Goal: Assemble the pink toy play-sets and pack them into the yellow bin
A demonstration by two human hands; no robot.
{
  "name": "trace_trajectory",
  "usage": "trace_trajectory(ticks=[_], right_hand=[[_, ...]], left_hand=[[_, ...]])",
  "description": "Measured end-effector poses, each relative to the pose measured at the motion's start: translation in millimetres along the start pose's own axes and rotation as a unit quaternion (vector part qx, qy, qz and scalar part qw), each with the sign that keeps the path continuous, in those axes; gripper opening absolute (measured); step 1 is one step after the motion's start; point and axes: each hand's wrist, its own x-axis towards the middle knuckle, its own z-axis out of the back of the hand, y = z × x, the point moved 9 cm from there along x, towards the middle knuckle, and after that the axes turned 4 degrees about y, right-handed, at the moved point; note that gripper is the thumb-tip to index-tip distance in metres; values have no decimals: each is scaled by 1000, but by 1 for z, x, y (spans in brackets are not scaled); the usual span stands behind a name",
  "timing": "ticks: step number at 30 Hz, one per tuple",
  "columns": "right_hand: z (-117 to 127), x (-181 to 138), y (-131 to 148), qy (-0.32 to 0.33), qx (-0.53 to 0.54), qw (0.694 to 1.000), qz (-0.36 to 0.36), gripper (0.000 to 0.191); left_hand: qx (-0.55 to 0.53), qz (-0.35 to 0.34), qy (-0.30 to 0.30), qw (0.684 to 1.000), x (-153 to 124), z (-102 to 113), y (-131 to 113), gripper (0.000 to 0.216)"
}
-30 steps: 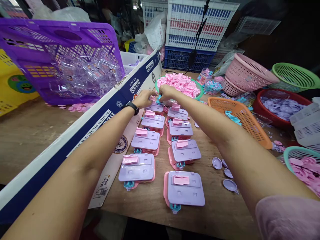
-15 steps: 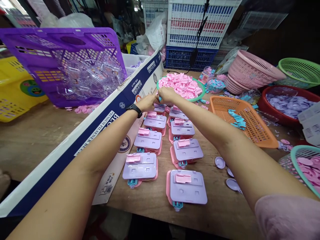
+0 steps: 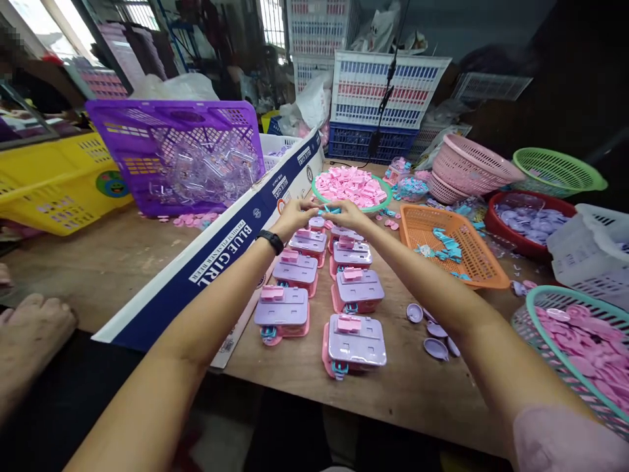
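Two rows of purple-and-pink toy cases (image 3: 356, 341) lie on the wooden table (image 3: 383, 393), each with a pink clip on top. Both my arms reach out over the far end of the rows. My left hand (image 3: 293, 218), with a black watch on the wrist, and my right hand (image 3: 348, 214) meet above the farthest cases, fingers pinched together on a small teal plastic piece (image 3: 332, 210) between them. Just beyond my hands stands a green basket of pink clips (image 3: 351, 185).
A long blue-and-white cardboard box (image 3: 221, 255) borders the rows on the left, with a purple crate (image 3: 177, 154) of clear plastic parts behind it. To the right are an orange tray (image 3: 455, 246) with teal pieces, a red bowl (image 3: 533, 223) of purple parts, loose purple discs (image 3: 427, 324) and a basket of pink discs (image 3: 580, 341).
My hands have lifted slightly off the far cases and now hold a teal piece between them. The view has pulled back and tilted up, showing more of the room.
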Motion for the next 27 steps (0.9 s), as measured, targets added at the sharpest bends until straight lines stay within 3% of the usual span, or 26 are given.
trace_trajectory(ticks=[3,8,14,17,20,23,25,27], right_hand=[[-8,-32,25,17,66,996,63,55],[-18,-57,62,23,64,992,110,52],[-18,-55,88,-21,-119,985,122,33],[-11,-50,88,-65,-141,981,117,30],[-6,-42,71,-86,-135,984,73,23],[-16,-29,44,-48,-157,986,-3,19],[-24,-20,25,-22,-181,982,-54,17],[-31,-13,11,-2,-198,976,-85,16]], left_hand=[[-177,35,19,983,-31,-8,0,32],[-294,104,25,950,-66,-15,0,27],[-321,152,-48,934,-74,-2,5,17],[-311,153,-88,934,-73,7,7,15],[-221,145,-99,959,-70,12,8,11],[41,73,-88,993,-64,18,-1,8],[221,5,-41,974,-59,9,-8,25],[334,-38,29,941,-56,-7,-8,41]])
